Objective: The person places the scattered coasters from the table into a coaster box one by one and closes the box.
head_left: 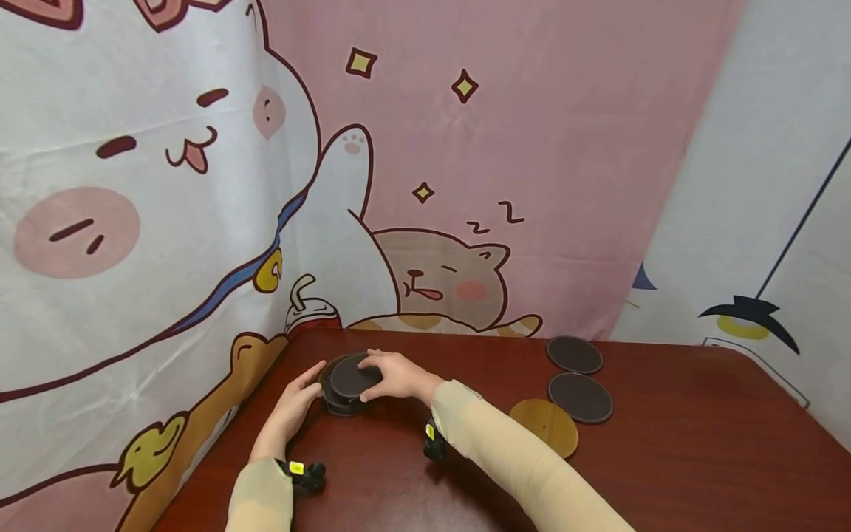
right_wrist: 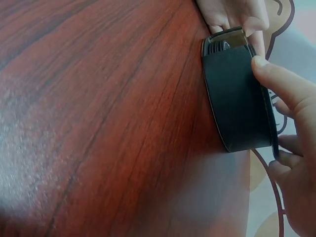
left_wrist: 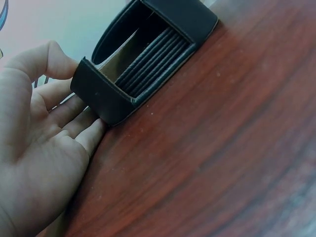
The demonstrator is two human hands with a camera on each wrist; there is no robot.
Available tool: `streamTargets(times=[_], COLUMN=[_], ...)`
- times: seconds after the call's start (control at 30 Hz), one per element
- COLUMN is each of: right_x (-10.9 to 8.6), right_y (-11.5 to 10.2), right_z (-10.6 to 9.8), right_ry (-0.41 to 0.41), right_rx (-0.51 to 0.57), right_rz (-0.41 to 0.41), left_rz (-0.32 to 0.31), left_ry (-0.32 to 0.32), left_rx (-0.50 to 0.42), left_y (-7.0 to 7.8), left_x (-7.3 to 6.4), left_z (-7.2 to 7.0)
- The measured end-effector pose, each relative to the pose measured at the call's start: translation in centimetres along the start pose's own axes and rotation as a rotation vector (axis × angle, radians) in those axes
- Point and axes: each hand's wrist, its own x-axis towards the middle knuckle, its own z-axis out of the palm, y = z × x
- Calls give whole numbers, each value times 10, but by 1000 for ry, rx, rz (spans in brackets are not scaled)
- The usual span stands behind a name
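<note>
1. The black coaster holder (head_left: 340, 399) stands on the dark red wooden table (head_left: 665, 473), toward its far left corner, at about ten o'clock from the table's middle and close to the cartoon cat backdrop (head_left: 199, 185).
2. The left hand (head_left: 289, 410) sits at the holder's nine o'clock side. Its fingers are straight and relaxed, and the fingertips (left_wrist: 91, 136) press against the holder's outer wall; nothing is gripped.
3. The left wrist view shows the holder (left_wrist: 143, 59) open at the side, with a row of dark coasters (left_wrist: 153, 61) standing on edge inside it, packed close.
4. The right hand (head_left: 399, 375) comes in from three o'clock and holds a dark round coaster (head_left: 352, 378) flat over the top of the holder, fingers curled round its rim.
5. In the right wrist view the thumb (right_wrist: 276, 81) lies on the holder's black wall (right_wrist: 237, 98) and the other fingers wrap the far edge, where the disc's thin rim shows; the left hand (right_wrist: 232, 15) touches the holder's far end.
6. Three more coasters lie loose on the table at about three o'clock from the holder, well apart from it: two dark ones, (head_left: 575, 354) and (head_left: 580, 397), just beside each other, and a tan wooden-looking one (head_left: 545, 426) near the right sleeve (head_left: 505, 451).
7. A small black device with a yellow tag (head_left: 302, 473) is strapped at the left wrist.
</note>
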Motion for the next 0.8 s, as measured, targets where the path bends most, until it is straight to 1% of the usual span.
streamTargets(times=[0.2,0.33,0.47,0.6,0.8], right_x=[2,3,4,3,-3], right_y=[-3,-4,-4,-5,-5], right_z=[3,5,6,7,0], right_ry=[6,7,14,19,38], right_rx=[11,11,-4,-21,-10], right_rz=[-26,-27,-26,-44,-69], left_rz=[0,3,6,3,7], left_ry=[2,4,12,12,7], left_rx=[0,2,5,10,10], left_y=[1,2,3,1,2], left_x=[-1,-1,0,0,-1], left_z=[1,1,2,2,1])
